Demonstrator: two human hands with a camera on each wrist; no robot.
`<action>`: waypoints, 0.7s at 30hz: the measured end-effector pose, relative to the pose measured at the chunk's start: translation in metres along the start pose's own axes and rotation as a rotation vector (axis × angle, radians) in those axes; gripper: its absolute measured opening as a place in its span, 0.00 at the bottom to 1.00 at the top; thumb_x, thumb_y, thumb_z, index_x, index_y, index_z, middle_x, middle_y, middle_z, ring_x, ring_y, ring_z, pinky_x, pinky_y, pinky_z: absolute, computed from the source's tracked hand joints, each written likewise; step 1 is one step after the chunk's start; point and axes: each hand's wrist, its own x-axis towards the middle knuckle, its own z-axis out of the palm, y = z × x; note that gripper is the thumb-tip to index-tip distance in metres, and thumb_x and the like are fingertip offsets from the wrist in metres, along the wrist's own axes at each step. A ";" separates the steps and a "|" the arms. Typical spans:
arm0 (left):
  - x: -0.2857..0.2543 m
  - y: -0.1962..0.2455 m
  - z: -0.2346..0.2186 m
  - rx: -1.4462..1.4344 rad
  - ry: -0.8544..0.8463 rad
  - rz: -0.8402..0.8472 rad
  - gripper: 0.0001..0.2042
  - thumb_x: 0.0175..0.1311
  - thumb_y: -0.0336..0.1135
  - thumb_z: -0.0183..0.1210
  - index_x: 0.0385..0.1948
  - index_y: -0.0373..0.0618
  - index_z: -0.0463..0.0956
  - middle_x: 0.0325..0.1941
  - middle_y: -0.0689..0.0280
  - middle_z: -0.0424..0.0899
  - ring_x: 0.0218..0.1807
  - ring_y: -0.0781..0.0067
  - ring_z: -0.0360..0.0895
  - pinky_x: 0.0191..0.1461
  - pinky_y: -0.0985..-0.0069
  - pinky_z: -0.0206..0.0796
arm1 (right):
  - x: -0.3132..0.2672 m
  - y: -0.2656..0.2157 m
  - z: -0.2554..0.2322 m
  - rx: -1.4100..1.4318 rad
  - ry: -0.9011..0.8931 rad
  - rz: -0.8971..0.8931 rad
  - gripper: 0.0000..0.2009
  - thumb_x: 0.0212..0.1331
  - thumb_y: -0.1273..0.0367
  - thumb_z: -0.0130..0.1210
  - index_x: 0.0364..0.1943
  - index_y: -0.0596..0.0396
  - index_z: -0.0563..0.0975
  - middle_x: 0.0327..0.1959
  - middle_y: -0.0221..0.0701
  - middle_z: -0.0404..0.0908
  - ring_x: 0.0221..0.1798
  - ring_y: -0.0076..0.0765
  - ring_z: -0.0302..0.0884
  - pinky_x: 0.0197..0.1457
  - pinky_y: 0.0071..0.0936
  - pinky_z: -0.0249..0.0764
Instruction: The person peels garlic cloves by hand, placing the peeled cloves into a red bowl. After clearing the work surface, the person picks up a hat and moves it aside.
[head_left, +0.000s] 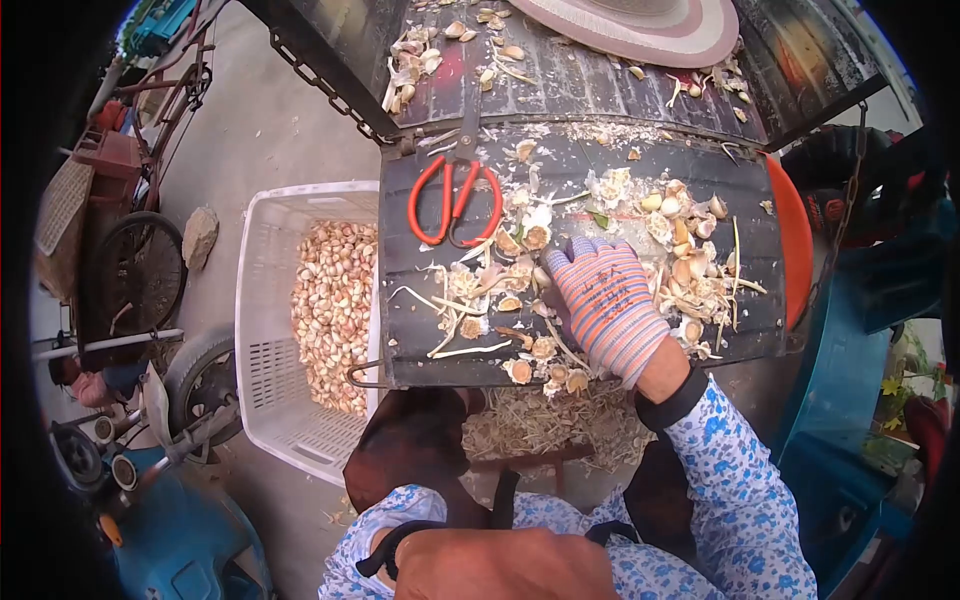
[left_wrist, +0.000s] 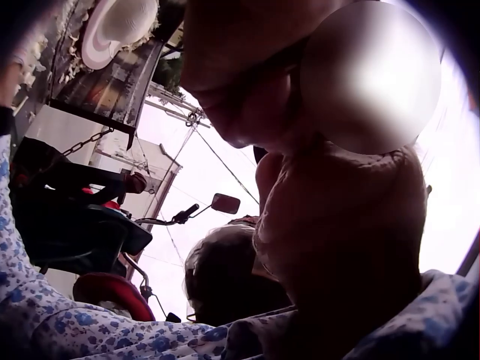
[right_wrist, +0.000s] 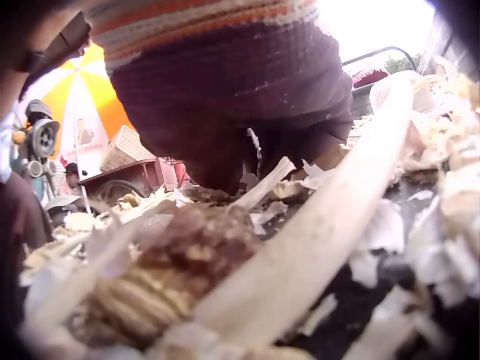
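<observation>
My right hand, in a striped glove with a dark palm, reaches down among garlic scraps on the dark board. In the right wrist view, the gloved hand bends down behind a pale stalk; its fingertips and anything between them are hidden. Peeled cloves and skins lie to its right. Red-handled shears rest to its upper left. Part of my left hand is raised close to the head camera; its fingers cannot be made out. The left wrist view looks toward a person's head and sleeve.
A white crate holding many garlic cloves stands left of the board. A brimmed hat lies at the back among more garlic. Chains hang at the board's sides. A blue vehicle stands at lower left.
</observation>
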 end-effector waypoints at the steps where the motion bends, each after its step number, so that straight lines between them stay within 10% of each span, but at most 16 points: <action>1: -0.001 -0.002 0.004 0.000 -0.002 0.008 0.12 0.65 0.27 0.49 0.34 0.21 0.74 0.30 0.41 0.76 0.23 0.54 0.75 0.22 0.70 0.68 | -0.001 0.001 0.001 0.029 0.070 -0.037 0.16 0.47 0.63 0.58 0.40 0.54 0.76 0.37 0.40 0.76 0.42 0.45 0.74 0.47 0.41 0.67; 4: -0.005 -0.011 0.011 0.002 -0.058 0.039 0.11 0.64 0.27 0.49 0.34 0.21 0.74 0.31 0.41 0.76 0.24 0.52 0.75 0.23 0.69 0.68 | 0.009 -0.003 -0.001 -0.034 -0.170 0.020 0.14 0.48 0.62 0.59 0.37 0.53 0.76 0.35 0.40 0.77 0.40 0.46 0.75 0.45 0.41 0.67; 6: -0.003 -0.004 0.013 0.042 -0.125 -0.019 0.11 0.65 0.26 0.49 0.34 0.21 0.73 0.32 0.40 0.76 0.25 0.51 0.76 0.24 0.68 0.69 | 0.006 0.000 0.007 -0.036 -0.004 0.001 0.11 0.50 0.62 0.58 0.32 0.53 0.76 0.31 0.41 0.77 0.38 0.46 0.75 0.44 0.42 0.68; 12: -0.032 0.081 0.045 0.603 0.521 0.087 0.06 0.60 0.22 0.48 0.34 0.30 0.72 0.30 0.47 0.76 0.20 0.72 0.70 0.22 0.76 0.65 | -0.015 0.027 -0.008 0.512 0.147 0.264 0.13 0.56 0.62 0.55 0.32 0.61 0.75 0.31 0.47 0.77 0.35 0.55 0.75 0.37 0.44 0.69; 14: -0.050 0.126 0.036 1.121 0.772 0.270 0.06 0.60 0.27 0.53 0.34 0.33 0.70 0.34 0.49 0.76 0.19 0.71 0.69 0.19 0.81 0.57 | -0.022 0.031 -0.027 0.826 0.266 0.382 0.12 0.55 0.65 0.56 0.26 0.62 0.71 0.18 0.35 0.69 0.23 0.30 0.63 0.28 0.32 0.62; 17: -0.103 0.200 -0.014 2.124 1.196 0.093 0.16 0.61 0.37 0.56 0.43 0.32 0.72 0.51 0.48 0.72 0.40 0.63 0.75 0.43 0.74 0.66 | -0.037 0.028 -0.053 0.924 0.229 0.371 0.11 0.55 0.67 0.55 0.24 0.62 0.70 0.17 0.27 0.64 0.23 0.22 0.57 0.26 0.28 0.58; 21: -0.139 0.210 -0.044 2.806 1.206 -0.079 0.23 0.62 0.42 0.57 0.52 0.34 0.70 0.56 0.51 0.70 0.56 0.64 0.71 0.58 0.69 0.62 | -0.065 0.009 -0.060 0.730 0.197 0.159 0.11 0.55 0.65 0.56 0.27 0.62 0.72 0.23 0.44 0.71 0.28 0.48 0.70 0.31 0.40 0.64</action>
